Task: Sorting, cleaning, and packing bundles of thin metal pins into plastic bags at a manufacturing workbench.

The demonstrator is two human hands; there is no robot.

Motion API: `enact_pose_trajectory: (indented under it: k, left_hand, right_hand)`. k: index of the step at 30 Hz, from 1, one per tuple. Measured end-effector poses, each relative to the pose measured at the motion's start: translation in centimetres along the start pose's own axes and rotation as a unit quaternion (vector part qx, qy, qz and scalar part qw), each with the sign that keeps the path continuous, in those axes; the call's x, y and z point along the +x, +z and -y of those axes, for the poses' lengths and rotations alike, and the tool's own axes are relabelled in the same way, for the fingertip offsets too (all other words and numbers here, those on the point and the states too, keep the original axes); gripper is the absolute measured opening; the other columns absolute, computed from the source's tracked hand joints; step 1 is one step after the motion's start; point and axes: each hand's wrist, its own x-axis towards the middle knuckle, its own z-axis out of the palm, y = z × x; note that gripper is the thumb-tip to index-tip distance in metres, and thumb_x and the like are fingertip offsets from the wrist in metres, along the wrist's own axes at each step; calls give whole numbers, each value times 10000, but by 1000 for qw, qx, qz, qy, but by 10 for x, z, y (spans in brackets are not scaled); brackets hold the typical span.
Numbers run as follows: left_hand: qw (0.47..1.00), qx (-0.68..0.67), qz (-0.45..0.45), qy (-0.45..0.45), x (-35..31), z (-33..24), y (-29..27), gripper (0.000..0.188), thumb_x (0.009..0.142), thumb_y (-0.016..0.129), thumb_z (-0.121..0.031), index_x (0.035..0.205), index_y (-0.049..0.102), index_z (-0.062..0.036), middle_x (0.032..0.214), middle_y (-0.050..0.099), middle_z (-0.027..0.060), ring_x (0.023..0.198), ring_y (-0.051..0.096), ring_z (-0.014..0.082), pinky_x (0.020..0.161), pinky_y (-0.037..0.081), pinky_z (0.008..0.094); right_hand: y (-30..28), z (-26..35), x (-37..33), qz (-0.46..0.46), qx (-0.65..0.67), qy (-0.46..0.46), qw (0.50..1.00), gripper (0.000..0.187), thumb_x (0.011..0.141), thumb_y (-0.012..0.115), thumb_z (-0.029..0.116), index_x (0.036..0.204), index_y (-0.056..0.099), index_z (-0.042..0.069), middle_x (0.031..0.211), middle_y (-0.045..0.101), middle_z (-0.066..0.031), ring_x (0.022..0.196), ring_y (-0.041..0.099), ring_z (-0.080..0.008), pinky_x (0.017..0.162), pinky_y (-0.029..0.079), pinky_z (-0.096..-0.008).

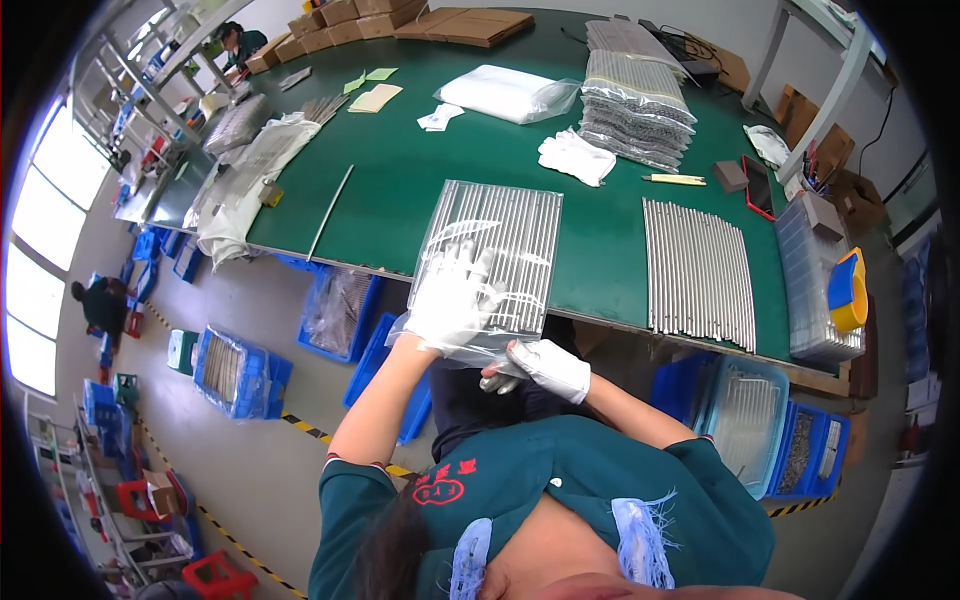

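Shirt is sitting closest. Left hand is lying spread on the bag over the table edge; right hand is curling by its near end, grip unclear. Pressing gently should keep rods straight.

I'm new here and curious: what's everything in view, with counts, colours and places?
Table: one, green, centre
Bagged rods: many, silver, in a clear bag, table's near edge
Loose rods: many, silver, table's right
Single rod: one, silver, left of the bag
Wrapped stack: one, silver-grey, far right
Plastic sheeting: one pile, whitish, far middle
Spare gloves: count unclear, white, beside the stack
Slim tool: one, yellow, beyond the loose rods
Phone: one, dark with red edge, right
Cardboard boxes: several, brown, far edge
Bins: several, blue, below and beside the table
Other people: two, dark clothing, left
Left fingers: one set, white-gloved, on the bag
Right fingers: one set, white-gloved, at the bag's near end
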Motion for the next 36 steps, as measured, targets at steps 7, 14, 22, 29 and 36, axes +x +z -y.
enact_pose_trajectory:
  k: [7,14,22,29,36]
  left_hand:
    - [983,-143,12,115,-2,-33,0,478,861,504,-271,1281,454,-50,1318,450,192,1228,420,345,1046,286,467]
    - [987,-117,-3,106,-1,-37,-12,502,796,596,-324,1218,511,-66,1277,485,164,1186,447,336,1004,327,458]
    - [994,-63,-10,84,0,-30,2,565,814,563,-458,1208,526,-54,1293,475,169,1228,404,336,1043,270,476]
    - [997,-66,0,37,-2,-19,-6,667,800,576,-477,1229,485,26,1297,471,203,1223,417,346,1060,266,445]
    - [991,51,-90,-88,-21,-8,2,793,789,523,-596,1173,511,98,1264,481,257,1206,425,370,1057,261,460]
  right_hand:
    - [-1,-1,-13,-19,-35,40,998,535,977,345,437,1039,669,17,964,688,-86,878,645,-138,805,497,-258]
    - [3,-3,-15,0,-25,48,999,511,985,349,403,1032,665,4,964,684,-97,871,648,-152,787,512,-267]
    - [3,0,-15,2,-39,44,998,522,986,344,401,1026,662,-12,960,682,-111,875,650,-164,792,519,-284]
    - [2,-2,-16,5,-19,41,999,545,985,335,414,1022,659,-22,969,677,-128,897,648,-190,806,517,-293]
    - [2,4,-16,7,-16,38,999,564,984,330,424,1022,651,-38,975,672,-141,918,645,-208,824,514,-304]
